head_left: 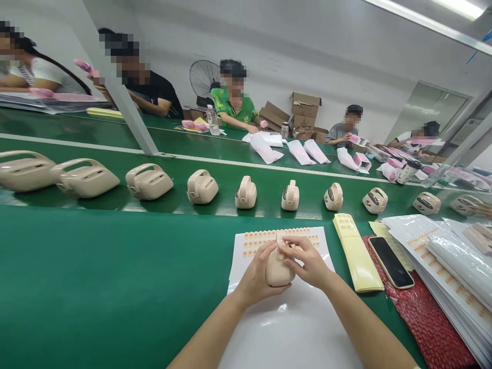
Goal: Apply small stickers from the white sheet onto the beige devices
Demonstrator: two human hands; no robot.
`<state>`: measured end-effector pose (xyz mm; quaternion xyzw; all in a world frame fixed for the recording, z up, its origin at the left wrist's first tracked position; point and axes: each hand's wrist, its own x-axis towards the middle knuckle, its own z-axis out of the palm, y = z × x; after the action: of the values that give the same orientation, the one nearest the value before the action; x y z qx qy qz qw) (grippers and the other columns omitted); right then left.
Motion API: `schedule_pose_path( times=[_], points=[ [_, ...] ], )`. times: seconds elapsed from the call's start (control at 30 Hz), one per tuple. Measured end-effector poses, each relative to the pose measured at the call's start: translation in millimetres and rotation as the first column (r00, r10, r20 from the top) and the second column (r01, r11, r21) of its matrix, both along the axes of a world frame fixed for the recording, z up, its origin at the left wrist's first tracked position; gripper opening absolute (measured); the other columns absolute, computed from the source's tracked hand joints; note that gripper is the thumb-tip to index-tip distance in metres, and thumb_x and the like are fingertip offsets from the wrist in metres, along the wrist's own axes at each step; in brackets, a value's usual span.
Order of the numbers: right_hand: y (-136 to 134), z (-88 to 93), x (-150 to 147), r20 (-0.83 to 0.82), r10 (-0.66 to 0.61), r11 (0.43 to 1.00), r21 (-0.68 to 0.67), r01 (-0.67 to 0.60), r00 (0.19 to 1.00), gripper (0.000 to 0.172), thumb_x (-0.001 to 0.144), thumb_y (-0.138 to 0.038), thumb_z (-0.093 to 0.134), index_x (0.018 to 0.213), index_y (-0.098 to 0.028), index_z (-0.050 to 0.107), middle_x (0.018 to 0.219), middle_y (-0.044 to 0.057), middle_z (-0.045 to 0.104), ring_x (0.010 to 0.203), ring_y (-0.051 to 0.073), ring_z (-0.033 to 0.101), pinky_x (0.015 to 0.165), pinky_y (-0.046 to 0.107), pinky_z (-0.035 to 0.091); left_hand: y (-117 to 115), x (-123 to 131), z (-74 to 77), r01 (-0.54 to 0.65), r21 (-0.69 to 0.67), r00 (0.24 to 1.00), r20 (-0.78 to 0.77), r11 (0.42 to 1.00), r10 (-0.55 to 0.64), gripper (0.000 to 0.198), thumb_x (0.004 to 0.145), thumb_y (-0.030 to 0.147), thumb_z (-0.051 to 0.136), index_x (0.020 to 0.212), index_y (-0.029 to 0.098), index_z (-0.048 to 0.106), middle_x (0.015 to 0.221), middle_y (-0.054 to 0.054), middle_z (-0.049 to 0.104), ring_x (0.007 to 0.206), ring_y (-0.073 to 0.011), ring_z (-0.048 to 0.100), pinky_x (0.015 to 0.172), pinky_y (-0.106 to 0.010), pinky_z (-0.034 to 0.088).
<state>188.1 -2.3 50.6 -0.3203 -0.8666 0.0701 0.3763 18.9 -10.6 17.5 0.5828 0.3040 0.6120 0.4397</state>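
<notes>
My left hand [257,275] is wrapped round a small beige plastic device [277,270], holding it over a white sticker sheet [269,328] on the green table. My right hand [307,260] presses its fingertips together on the top front of the same device. Rows of small orange stickers [254,240] show on the sheet just beyond my hands.
A row of several beige devices [246,192] lies along the green conveyor belt [115,177]. To my right lie a yellow strip [357,253], a phone [390,261] on a red bag, and stacked sticker sheets [442,256]. Other people sit working across the belt.
</notes>
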Motion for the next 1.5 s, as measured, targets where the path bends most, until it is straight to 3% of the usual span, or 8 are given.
schedule_pose_path(
  times=[0.2, 0.3, 0.4, 0.47, 0.57, 0.67, 0.9, 1.5],
  points=[
    [0, 9.7, -5, 0.202, -0.125, 0.989, 0.103, 0.105, 0.971, 0.029, 0.087, -0.023, 0.045, 0.112, -0.028, 0.058, 0.117, 0.011, 0.057, 0.1, 0.025, 0.054, 0.082, 0.044, 0.045, 1, 0, -3.4, -0.023, 0.096, 0.997, -0.071, 0.995, 0.03, 0.076, 0.035, 0.004, 0.081, 0.104, 0.028, 0.062, 0.109, -0.01, 0.058, 0.108, -0.0368, 0.049, 0.096, -0.054, 0.03],
    [6, 3.8, -3, 0.136, -0.154, 0.971, -0.164, 0.176, 0.979, 0.039, 0.085, -0.037, 0.048, 0.123, -0.027, 0.05, 0.126, 0.012, 0.051, 0.11, 0.028, 0.05, 0.089, 0.047, 0.042, -1, -1, -2.9, -0.027, 0.109, 0.994, -0.1, 0.994, 0.038, 0.075, 0.035, 0.007, 0.082, 0.104, 0.028, 0.063, 0.11, -0.01, 0.058, 0.108, -0.037, 0.049, 0.095, -0.053, 0.032],
    [14, -8.4, 3, -0.115, -0.253, 0.84, -0.519, 0.159, 0.961, 0.049, 0.086, -0.048, 0.04, 0.128, -0.024, 0.042, 0.127, 0.013, 0.05, 0.111, 0.025, 0.052, 0.088, 0.044, 0.045, -2, 0, 0.0, -0.096, 0.058, 0.994, -0.049, 0.994, 0.099, 0.071, 0.033, 0.013, 0.084, 0.1, 0.027, 0.066, 0.108, -0.009, 0.059, 0.108, -0.037, 0.048, 0.096, -0.049, 0.033],
    [13, -13.6, 4, -0.287, -0.324, 0.799, -0.593, 0.099, 0.901, 0.043, 0.088, -0.046, 0.036, 0.122, -0.022, 0.047, 0.12, 0.012, 0.055, 0.108, 0.022, 0.055, 0.087, 0.041, 0.047, -1, 0, 4.0, -0.127, -0.087, 0.983, 0.12, 0.988, 0.137, 0.068, 0.036, 0.025, 0.084, 0.102, 0.025, 0.066, 0.107, -0.008, 0.06, 0.107, -0.0361, 0.049, 0.094, -0.045, 0.036],
    [1, -10.1, -2, -0.446, -0.277, 0.901, -0.429, 0.069, 0.851, 0.029, 0.086, -0.037, 0.043, 0.108, -0.021, 0.053, 0.105, 0.01, 0.06, 0.1, 0.02, 0.057, 0.087, 0.038, 0.048, 4, 1, 13.5, 0.01, -0.393, 0.86, 0.473, 0.92, 0.193, 0.061, 0.051, 0.051, 0.073, 0.103, 0.021, 0.064, 0.099, -0.008, 0.065, 0.099, -0.0341, 0.055, 0.083, -0.042, 0.045],
    [-12, 4.1, -14, -0.414, -0.119, 0.988, -0.135, 0.068, 0.903, 0.021, 0.084, -0.025, 0.049, 0.105, -0.022, 0.052, 0.101, 0.009, 0.061, 0.101, 0.019, 0.056, 0.088, 0.037, 0.047, 8, -1, 23.4, 0.189, -0.514, 0.692, 0.674, 0.837, 0.258, 0.051, 0.067, 0.056, 0.058, 0.099, 0.017, 0.064, 0.087, -0.008, 0.069, 0.089, -0.0288, 0.061, 0.07, -0.035, 0.05],
    [-4, 28.3, -22, -0.226, -0.105, 0.946, 0.278, 0.167, 0.969, 0.011, 0.084, -0.015, 0.051, 0.088, -0.021, 0.059, 0.077, 0.004, 0.067, 0.072, 0.015, 0.061, 0.064, 0.029, 0.051, 6, 0, 30.0, 0.467, -0.515, 0.583, 0.79, 0.718, 0.188, 0.038, 0.084, 0.039, 0.048, 0.108, 0.013, 0.059, 0.084, -0.011, 0.07, 0.073, -0.0231, 0.065, 0.061, -0.033, 0.054],
    [-12, 25.9, -26, -0.15, -0.077, 0.908, 0.399, 0.132, 0.986, 0.017, 0.083, -0.009, 0.051, 0.094, -0.021, 0.057, 0.083, 0.005, 0.065, 0.073, 0.014, 0.059, 0.063, 0.027, 0.051, 4, 3, 37.3, 0.465, -0.542, 0.588, 0.78, 0.7, 0.214, 0.036, 0.087, 0.039, 0.041, 0.1, 0.013, 0.062, 0.083, -0.009, 0.071, 0.071, -0.0217, 0.066, 0.058, -0.031, 0.055]
  ],
)
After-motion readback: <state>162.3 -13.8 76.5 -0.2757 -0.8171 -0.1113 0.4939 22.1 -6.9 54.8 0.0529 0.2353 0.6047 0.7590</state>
